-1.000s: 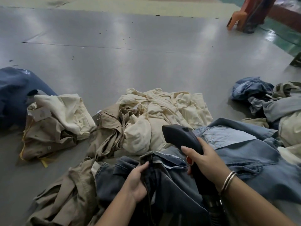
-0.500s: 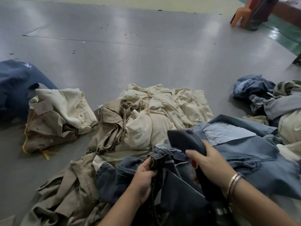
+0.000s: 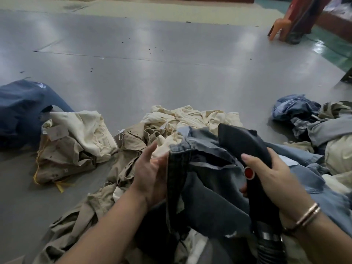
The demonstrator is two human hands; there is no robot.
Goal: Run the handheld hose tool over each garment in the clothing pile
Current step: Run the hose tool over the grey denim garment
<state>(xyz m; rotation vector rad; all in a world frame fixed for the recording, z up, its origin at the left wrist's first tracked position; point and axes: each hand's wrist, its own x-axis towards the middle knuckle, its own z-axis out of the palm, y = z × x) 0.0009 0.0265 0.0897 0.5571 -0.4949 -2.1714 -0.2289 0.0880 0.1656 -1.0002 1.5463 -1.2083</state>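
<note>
My right hand (image 3: 274,176) grips the black handheld hose tool (image 3: 245,141), which has a red button and a ribbed hose running down to the bottom edge. Its flat head points up and away over a dark blue denim garment (image 3: 209,197) bunched in front of me. My left hand (image 3: 150,174) rests against the left side of that garment's raised waistband, fingers spread; whether it grips the cloth is unclear. Cream and khaki garments (image 3: 182,119) of the clothing pile lie just beyond.
A folded cream and khaki stack (image 3: 72,141) sits to the left beside a dark blue heap (image 3: 21,111). More denim and pale clothes (image 3: 308,119) lie at the right. Light blue denim (image 3: 323,189) spreads under my right arm. Grey floor (image 3: 152,73) stretches ahead to an orange chair leg (image 3: 276,29).
The dark denim garment has been lifted higher and bunched. My left hand's fingers have opened from a closed pinch on the waistband. The tool has tilted more upright.
</note>
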